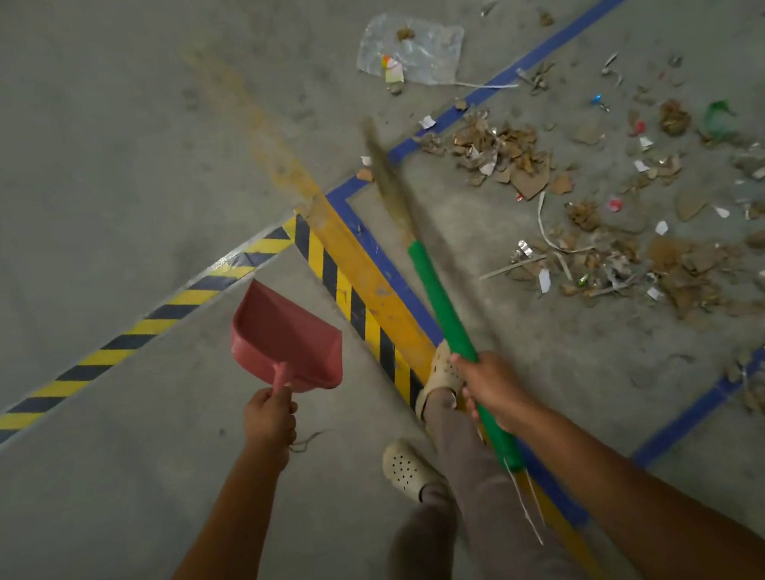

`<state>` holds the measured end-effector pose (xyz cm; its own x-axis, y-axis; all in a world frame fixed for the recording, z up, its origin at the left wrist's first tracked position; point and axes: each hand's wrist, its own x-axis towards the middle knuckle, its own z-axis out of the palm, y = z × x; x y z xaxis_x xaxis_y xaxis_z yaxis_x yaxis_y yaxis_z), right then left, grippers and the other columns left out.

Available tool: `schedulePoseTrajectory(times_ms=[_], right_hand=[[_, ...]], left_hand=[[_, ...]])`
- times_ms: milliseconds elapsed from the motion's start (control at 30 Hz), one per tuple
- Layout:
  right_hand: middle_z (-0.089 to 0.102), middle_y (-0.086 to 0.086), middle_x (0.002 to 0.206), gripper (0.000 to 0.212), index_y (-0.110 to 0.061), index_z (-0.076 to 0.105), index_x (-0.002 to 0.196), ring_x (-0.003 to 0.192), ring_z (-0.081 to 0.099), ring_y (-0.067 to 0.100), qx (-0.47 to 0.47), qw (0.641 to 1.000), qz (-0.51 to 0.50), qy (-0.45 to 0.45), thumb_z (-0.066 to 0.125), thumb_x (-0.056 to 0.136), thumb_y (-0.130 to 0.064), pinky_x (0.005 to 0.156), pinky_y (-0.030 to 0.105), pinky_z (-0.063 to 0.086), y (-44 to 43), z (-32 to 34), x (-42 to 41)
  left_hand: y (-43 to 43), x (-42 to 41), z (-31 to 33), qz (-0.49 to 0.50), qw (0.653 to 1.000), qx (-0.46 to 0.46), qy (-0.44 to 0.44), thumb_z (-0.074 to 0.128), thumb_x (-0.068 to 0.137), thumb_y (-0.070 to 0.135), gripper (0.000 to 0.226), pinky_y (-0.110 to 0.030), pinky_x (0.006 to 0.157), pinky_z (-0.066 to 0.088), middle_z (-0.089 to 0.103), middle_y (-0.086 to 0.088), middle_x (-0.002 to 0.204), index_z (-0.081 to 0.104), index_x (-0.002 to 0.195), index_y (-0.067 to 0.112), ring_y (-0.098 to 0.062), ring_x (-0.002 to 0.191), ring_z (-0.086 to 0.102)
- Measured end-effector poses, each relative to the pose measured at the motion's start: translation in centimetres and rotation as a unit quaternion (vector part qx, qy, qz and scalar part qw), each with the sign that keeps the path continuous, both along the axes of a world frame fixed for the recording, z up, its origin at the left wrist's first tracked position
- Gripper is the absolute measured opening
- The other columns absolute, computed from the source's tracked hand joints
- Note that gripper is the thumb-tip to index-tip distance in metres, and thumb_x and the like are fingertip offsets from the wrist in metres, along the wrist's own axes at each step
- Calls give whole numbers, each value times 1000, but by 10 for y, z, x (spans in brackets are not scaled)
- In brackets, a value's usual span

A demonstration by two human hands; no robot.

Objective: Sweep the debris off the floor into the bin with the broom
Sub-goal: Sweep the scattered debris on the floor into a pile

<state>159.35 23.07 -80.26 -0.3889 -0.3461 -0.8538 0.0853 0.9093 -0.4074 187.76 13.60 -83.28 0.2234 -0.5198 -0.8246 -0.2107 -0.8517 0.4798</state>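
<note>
Green-handled broom (444, 312) slants from near right up to centre. Its brown bristle end is blurred over the corner of the blue tape line (557, 39); can't tell if the bristles touch the floor. Right hand (488, 387) is clamped round the green handle, fingers curled tight. Left hand (269, 415) is wrapped round the short handle of a pink-red dustpan (287, 341), held left of the broom with its mouth pointing far.

Debris (598, 222), made up of cardboard scraps, paper bits and wrappers, is scattered on the concrete floor (78, 155) right of the blue line, mid to far right, well apart from the dustpan. Clear plastic bag (413, 48) lies far, left of that line. Black-yellow hazard tape (97, 359) and a worn yellow line (360, 273) cross the floor. Two cream clogs (407, 469) are near centre, one of them on the tape just beside the right hand.
</note>
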Motion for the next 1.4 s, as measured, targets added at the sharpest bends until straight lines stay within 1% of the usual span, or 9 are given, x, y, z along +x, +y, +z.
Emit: schedulePoseTrajectory(times_ms=[267,400,500,633,833,967,1033,1200,1400], right_hand=[[46,10,51,30,-7,50,79,39,40,20,54,988,13,-142,57,99,-28,43,26,34,-97,-52,-17],[49,10,47,31,-3,55,80,40,45,22,94,989,-55,-104,57,99,-27,46,28,40,-117,-78,-73],[54,11,56,28,0,60,91,44,50,23,105,981,-155,-53,58,97,-28,48,30,44,-115,-86,-126],[58,12,61,37,-1,61,87,46,54,25,98,965,-242,14,59,96,-36,54,34,47,-100,-76,-178],[61,9,68,33,-9,57,91,41,54,19,54,979,-190,58,52,99,-41,41,26,42,-87,-27,-163],[62,10,71,30,-13,57,90,42,55,20,36,992,-112,40,55,96,-42,41,29,46,-100,-17,-129],[61,9,68,25,-15,59,88,45,56,22,30,997,-67,25,57,95,-38,43,35,51,-112,-17,-109],[56,3,51,33,-16,51,74,34,53,20,85,992,79,-46,54,94,-42,45,27,44,-145,-23,-65],[49,9,39,33,-3,57,76,29,44,22,137,987,-54,-58,60,95,-30,45,30,40,-150,-46,-45]], left_hand=[[-66,-58,-13,-18,1000,0,-10,52,101,17,20,-12,35,21,41,-6,66,46,82,13,-4,32,28],[-101,-96,-16,-46,999,5,-15,54,101,20,22,-15,34,20,41,-6,66,45,81,14,-5,33,28],[-127,-129,-13,-75,997,1,-12,56,100,22,23,-16,34,20,40,-5,66,45,81,15,-5,34,28],[-157,-168,-6,-112,994,-7,2,59,99,31,26,-15,36,19,39,-2,64,45,83,16,-6,37,27],[-193,-204,2,-145,989,-14,3,58,100,28,26,-15,36,20,40,-3,65,46,80,15,-5,36,28],[-208,-195,4,-144,990,-9,-4,62,98,33,30,-14,38,19,39,-3,64,46,81,15,-6,36,26],[-214,-184,4,-142,990,-4,-10,64,95,39,35,-15,38,20,39,-2,62,46,80,14,-7,36,26],[-230,-147,-6,-152,988,11,-15,64,96,39,33,-14,37,22,38,-4,63,52,90,9,-7,35,28],[-257,-107,-8,-194,981,23,-6,64,95,42,37,-18,36,23,40,-4,65,47,78,14,-10,42,28]])
